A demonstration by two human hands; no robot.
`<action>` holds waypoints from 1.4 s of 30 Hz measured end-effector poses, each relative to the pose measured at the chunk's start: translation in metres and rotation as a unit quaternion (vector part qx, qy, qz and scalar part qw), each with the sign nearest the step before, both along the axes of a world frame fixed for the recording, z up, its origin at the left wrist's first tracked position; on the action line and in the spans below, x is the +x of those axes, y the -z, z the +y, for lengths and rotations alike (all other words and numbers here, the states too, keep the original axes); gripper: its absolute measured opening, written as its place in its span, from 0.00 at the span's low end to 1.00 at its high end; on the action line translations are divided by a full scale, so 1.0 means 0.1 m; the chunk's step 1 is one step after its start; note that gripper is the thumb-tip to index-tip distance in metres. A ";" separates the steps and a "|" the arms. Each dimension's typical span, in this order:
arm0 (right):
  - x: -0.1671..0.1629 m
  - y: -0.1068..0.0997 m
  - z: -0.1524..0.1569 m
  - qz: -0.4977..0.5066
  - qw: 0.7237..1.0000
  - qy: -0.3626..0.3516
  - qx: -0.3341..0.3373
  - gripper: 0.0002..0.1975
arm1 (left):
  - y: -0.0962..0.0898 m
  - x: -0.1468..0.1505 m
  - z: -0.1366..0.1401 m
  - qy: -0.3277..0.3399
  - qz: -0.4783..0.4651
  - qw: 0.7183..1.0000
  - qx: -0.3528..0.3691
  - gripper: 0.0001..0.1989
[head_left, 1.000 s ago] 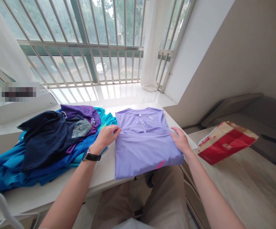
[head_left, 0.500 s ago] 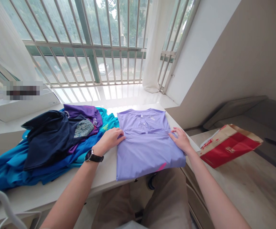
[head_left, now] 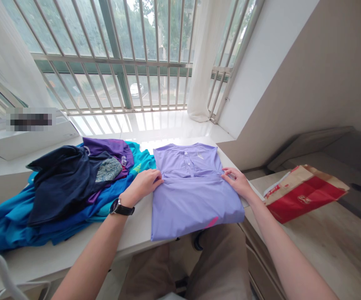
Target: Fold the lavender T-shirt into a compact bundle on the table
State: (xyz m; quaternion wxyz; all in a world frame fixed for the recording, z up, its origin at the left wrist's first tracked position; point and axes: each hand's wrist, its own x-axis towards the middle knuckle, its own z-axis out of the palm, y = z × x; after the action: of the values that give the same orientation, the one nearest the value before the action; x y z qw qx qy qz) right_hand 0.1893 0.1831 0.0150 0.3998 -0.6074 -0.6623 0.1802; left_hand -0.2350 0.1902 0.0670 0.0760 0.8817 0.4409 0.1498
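A lavender shirt [head_left: 195,204] lies partly folded on the white table, its buttoned placket and collar toward the window and its lower part hanging slightly over the front edge. A folded edge runs across its middle. My left hand [head_left: 144,182] pinches that edge at the left side, fingers closed. At the right end of the same edge, my right hand [head_left: 237,182] has its thumb and fingertips closed on the fabric. A black-strapped watch [head_left: 121,207] is on my left wrist.
Left of the shirt is a heap of clothes [head_left: 64,183] in navy, purple, blue and teal. A white box [head_left: 27,139] stands behind it. A red and tan paper bag [head_left: 308,193] lies on a surface at right. Ahead is a barred window [head_left: 130,62].
Both hands stay at the shirt's folded edge; the right fingers have drawn closer together on the fabric. The view has shifted slightly.
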 end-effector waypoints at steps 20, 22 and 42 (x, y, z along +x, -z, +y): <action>0.03 0.01 0.02 0.056 0.997 0.041 -0.023 0.24 | -0.01 0.02 -0.01 -0.001 0.038 0.999 0.020 0.09; 0.04 0.02 0.02 0.069 0.996 0.042 -0.025 0.24 | -0.01 0.02 -0.01 0.000 0.044 0.999 0.021 0.08; 0.10 0.10 0.05 0.109 0.991 0.058 -0.048 0.21 | -0.13 0.13 -0.12 -0.023 0.116 0.993 0.017 0.09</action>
State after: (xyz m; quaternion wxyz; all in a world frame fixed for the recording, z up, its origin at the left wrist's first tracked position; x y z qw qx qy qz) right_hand 0.1991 0.1878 0.0049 0.4496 -0.6404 -0.5688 0.2533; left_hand -0.2222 0.1780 0.0802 0.0054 0.8837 0.4647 0.0554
